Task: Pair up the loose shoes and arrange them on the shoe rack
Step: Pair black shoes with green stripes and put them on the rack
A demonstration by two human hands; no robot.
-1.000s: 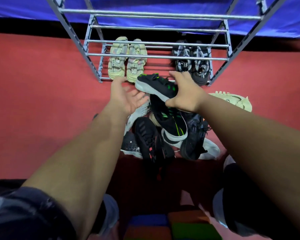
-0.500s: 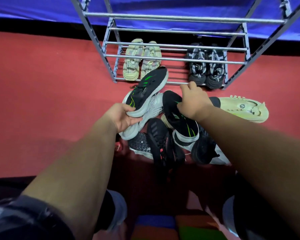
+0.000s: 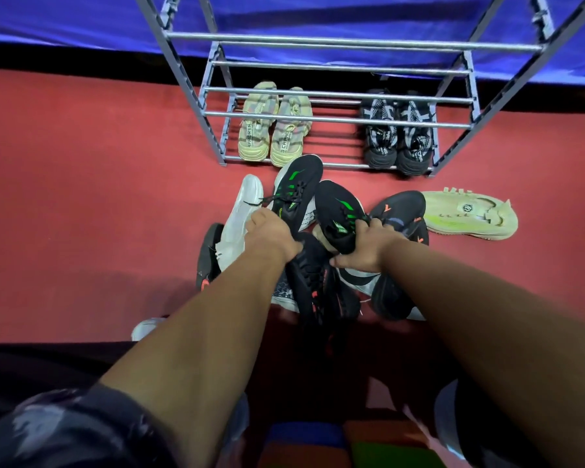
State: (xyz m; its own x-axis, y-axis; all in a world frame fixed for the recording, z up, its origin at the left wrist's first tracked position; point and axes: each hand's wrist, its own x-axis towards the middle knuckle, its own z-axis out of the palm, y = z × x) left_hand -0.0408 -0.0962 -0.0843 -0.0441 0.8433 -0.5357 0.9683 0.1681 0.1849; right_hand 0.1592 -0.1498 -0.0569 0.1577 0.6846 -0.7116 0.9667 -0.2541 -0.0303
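Left hand (image 3: 271, 235): is gripping the heel of 1 black lace-up sneaker with green stripes (image 3: 298, 189).
Right hand (image 3: 365, 247): is clutching the second black green-striped sneaker (image 3: 339, 211), just beside it.
Grey metal-tube shoe rack (image 3: 335, 119): is standing just beyond both toes.

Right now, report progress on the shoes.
Done: a beige pair and a black-and-white pair sit on the bottom shelf of the rack. In hand: the left hand holds one black-and-green shoe, the right hand its mate. Left: racking those, then the white shoe, the black-and-orange shoes and the overturned pale green shoe on the floor.
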